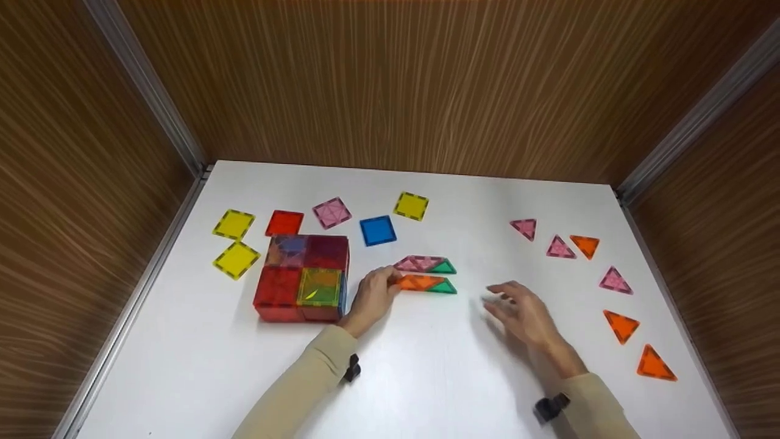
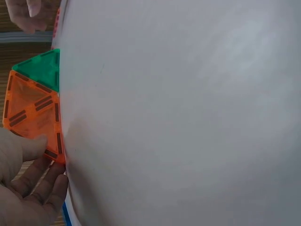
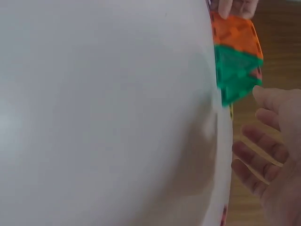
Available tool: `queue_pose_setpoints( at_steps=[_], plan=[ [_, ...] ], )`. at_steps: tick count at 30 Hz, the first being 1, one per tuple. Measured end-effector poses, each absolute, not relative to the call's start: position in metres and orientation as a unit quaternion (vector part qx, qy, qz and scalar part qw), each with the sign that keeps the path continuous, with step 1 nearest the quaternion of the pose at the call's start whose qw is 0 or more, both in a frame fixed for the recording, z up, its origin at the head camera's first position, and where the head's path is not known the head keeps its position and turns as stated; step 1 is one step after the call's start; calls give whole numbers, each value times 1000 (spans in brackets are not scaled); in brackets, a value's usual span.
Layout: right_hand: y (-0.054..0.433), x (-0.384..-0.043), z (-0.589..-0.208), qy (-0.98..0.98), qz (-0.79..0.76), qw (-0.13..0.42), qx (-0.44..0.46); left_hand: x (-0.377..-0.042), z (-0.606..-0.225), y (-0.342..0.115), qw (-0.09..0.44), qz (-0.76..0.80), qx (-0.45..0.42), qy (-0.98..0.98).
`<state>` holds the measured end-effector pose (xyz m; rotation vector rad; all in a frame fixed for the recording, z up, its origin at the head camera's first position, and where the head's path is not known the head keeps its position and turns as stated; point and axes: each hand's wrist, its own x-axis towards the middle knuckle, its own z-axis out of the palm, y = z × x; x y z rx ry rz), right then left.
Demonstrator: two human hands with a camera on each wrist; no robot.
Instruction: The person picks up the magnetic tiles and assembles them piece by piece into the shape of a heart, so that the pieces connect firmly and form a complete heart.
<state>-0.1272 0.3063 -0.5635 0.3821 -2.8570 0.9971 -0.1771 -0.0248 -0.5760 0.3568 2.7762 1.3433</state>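
My left hand [image 1: 373, 297] pinches the left end of a strip of orange triangle magnetic tiles [image 1: 420, 283], thumb on the near face in the left wrist view. A green triangle tile [image 2: 44, 70] joins the strip's right end. Just behind it is a similar strip of pink triangle tiles [image 1: 417, 263], with another green triangle tile [image 1: 444, 266] at its right end. My right hand [image 1: 527, 314] hovers to the right of both strips, apart from them, fingers spread and loosely bent, holding nothing. In the right wrist view its thumb [image 3: 270, 98] appears close to the green tiles.
Left of my left hand stands a box built of red, yellow and purple square tiles [image 1: 277, 286]. Behind it lie loose squares: yellow [image 1: 236, 260], red [image 1: 284, 223], pink [image 1: 332, 213] and blue [image 1: 378, 230]. Loose pink [image 1: 616, 281] and orange triangles [image 1: 621, 325] lie at the right. Wood-grain panels wall the table.
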Motion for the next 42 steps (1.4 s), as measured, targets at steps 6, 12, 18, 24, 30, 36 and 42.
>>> queue_pose_setpoints(
  at_steps=[6, 12, 18, 24, 30, 36, 42],
  plan=[
    [365, -91, -556, -956, 280, 61, 58, -176, -576, -26, 25, 437, 112, 892],
    [427, -62, -549, -970, 237, 61, -8, -174, -577, -28, 20, 443, 108, 890],
    [477, -36, -553, -972, 209, 91, -54, -173, -577, -29, 5, 446, 118, 887],
    [511, -20, -558, -969, 208, 17, -134, -173, -576, -28, 8, 448, 119, 886],
    [530, -6, -567, -966, 200, -20, -160, -172, -576, -27, 7, 452, 120, 884],
    [539, -1, -572, -976, 179, 2, -127, -173, -578, -27, -8, 446, 125, 886],
    [542, -6, -568, -975, 179, -24, -130, -174, -578, -27, -8, 450, 129, 884]
  ],
)
